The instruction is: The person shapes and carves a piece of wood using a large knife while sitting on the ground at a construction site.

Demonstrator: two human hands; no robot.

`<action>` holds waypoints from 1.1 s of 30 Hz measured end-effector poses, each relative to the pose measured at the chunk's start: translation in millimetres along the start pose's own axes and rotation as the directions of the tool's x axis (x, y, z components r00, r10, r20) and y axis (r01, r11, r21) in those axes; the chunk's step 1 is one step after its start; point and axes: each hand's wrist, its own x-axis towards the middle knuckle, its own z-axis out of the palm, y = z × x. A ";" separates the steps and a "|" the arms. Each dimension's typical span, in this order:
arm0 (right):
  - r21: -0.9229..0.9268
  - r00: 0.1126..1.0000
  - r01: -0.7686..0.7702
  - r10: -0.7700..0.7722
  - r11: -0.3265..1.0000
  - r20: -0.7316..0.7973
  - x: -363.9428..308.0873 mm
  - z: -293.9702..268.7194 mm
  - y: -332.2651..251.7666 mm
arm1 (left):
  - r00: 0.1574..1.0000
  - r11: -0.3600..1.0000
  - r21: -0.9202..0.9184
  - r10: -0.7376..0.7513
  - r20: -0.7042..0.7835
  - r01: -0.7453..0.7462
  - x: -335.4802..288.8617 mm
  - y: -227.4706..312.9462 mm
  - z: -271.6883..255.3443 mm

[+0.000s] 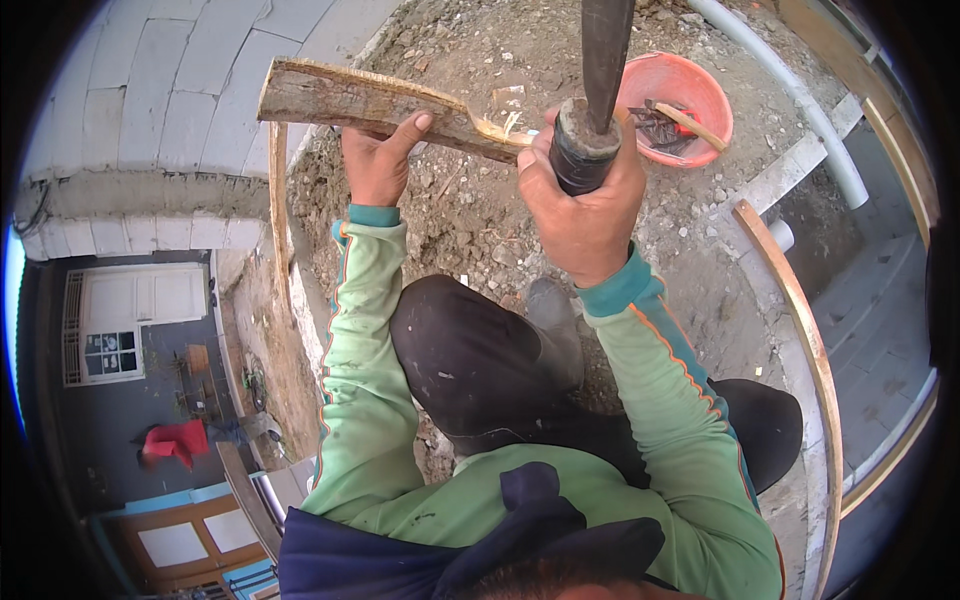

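L hand (376, 170) has the wood (355, 100), a flat barky pc, pinched at its lower edge: thumb up over the near face, fingers hidden behind. Grip sits approx mid-length, a bit L of centre; the wide end sticks out L past the hand, the narrow end runs R & slightly down to the R hand. Top edge dips twd that narrow end, w/ pale fresh wood & thin curls (512, 125) showing.

R hand (590, 205) is wrapped tight round the black handle (583, 165) of the knife, thumb on the L side, blade (606, 60) going up & out of view at the top. Wood's narrow end is right by the R thumb; can't tell if they touch. Blade is R of the wood, apart from it in this view.

Both hands are out in front, above the knees, over rough dirt (460, 230). Boot (553, 325) below, btwn the legs. Red bucket (728, 110) is on the ground just beyond the R hand, w/ a stick (692, 125) & dark bits inside, too small to ID. Grey pipe (790, 90) runs past it, upper R. Long board (800, 310) at R, nr the R knee. Far L, a person in red (178, 443), well apart, small & blurred.
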 end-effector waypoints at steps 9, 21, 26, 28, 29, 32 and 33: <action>-0.014 0.961 -0.207 0.206 0.978 0.186 11.8 -7.6 9.2 | 0.999 0.994 -0.103 0.029 0.027 -0.026 2.4 -11.2 8.7; 0.206 0.636 -0.757 0.628 0.620 0.449 2.5 -12.0 85.9 | 0.995 0.997 -0.073 0.046 0.092 -0.040 13.4 -0.8 26.5; 0.157 0.994 0.033 -0.048 0.987 0.094 10.7 -14.9 -28.4 | 0.987 0.982 -0.135 0.141 0.082 -0.130 10.6 -7.9 33.9; 0.130 0.976 0.218 -0.219 0.967 -0.006 5.7 -18.4 -31.1 | 0.985 0.994 -0.061 0.100 0.140 -0.092 10.1 -13.1 24.4; -0.018 0.995 0.077 -0.075 0.997 0.060 1.1 -15.2 3.2 | 0.971 0.993 0.006 0.116 0.208 -0.120 12.7 -10.4 21.1; -0.475 0.926 -0.206 0.328 0.855 0.189 -15.6 -21.5 120.8 | 0.977 0.991 -0.066 0.127 0.171 -0.118 10.6 -3.7 41.6; -0.454 0.938 -0.123 0.253 0.882 0.238 -15.6 -17.3 122.4 | 0.989 0.974 -0.212 0.100 0.105 -0.077 6.8 -2.6 42.6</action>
